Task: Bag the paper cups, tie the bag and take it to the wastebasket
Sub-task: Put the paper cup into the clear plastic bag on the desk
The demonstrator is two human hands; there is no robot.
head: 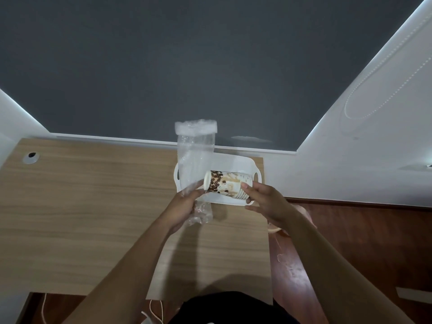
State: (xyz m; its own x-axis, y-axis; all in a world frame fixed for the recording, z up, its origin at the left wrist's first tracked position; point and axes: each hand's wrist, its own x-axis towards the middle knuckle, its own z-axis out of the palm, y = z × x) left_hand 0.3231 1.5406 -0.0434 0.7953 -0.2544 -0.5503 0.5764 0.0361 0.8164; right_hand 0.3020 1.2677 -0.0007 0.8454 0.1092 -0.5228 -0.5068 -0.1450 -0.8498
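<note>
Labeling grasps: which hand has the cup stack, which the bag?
The right hand grips the nested paper cups, held sideways above the white tray. The left hand holds only the clear plastic bag.

Two bare hands, the left hand (184, 206) and the right hand (266, 202), work over one wooden table (93, 206). One nested stack of paper cups (228, 184) shows; its cup count cannot be told. There is one clear plastic bag (195, 157) and one white tray (236, 164).
</note>
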